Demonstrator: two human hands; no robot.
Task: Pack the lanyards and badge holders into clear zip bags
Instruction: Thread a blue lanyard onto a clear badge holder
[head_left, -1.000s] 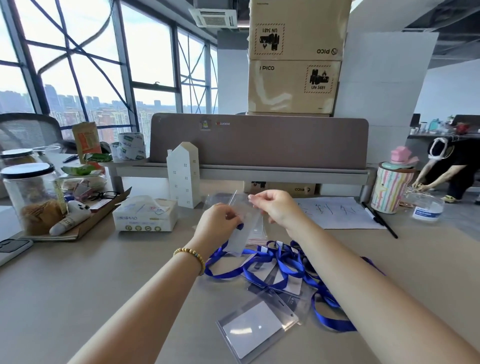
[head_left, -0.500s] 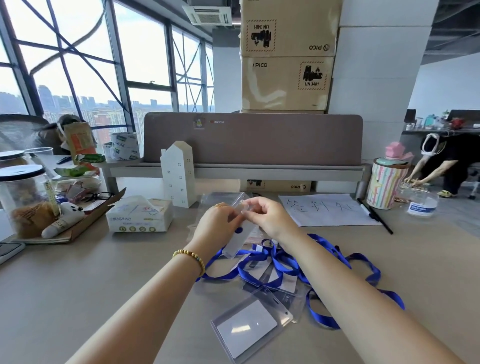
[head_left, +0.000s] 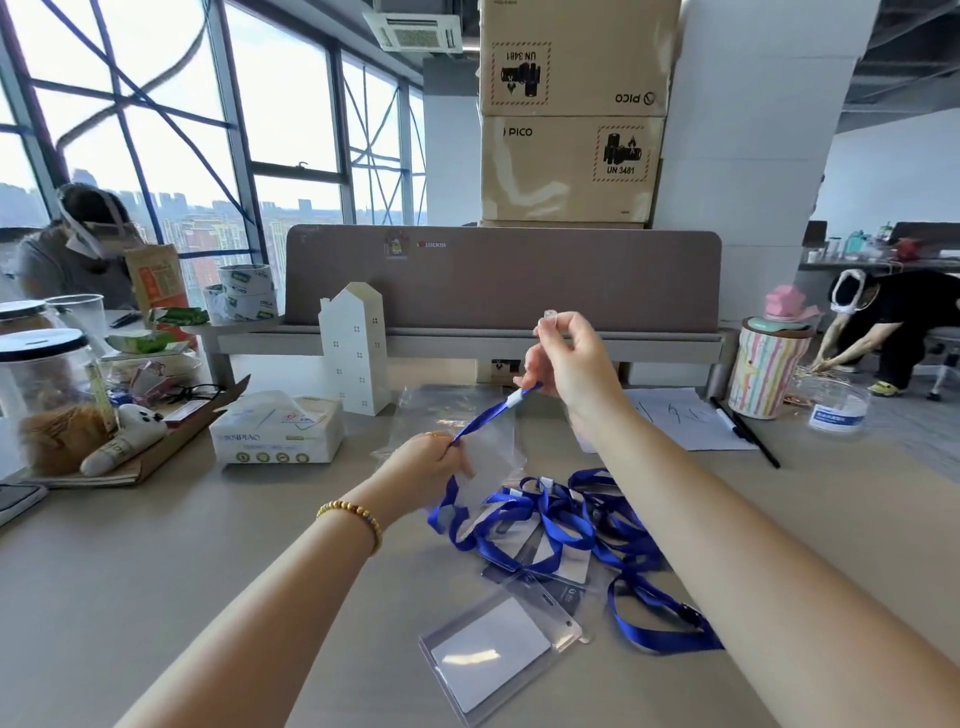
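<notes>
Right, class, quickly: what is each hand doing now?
Left hand: pinching the blue lanyard and a clear bag.
Right hand: pinching the lanyard's clip end.

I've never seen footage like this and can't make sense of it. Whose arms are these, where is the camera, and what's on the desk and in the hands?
There is no machine: a person wears a camera on the head, looking down at their own arms. The right hand is raised, pinching the clip end of a blue lanyard. The left hand holds that strap together with a clear zip bag. On the desk lie a tangle of more blue lanyards and a clear badge holder, plus a tissue pack.
</notes>
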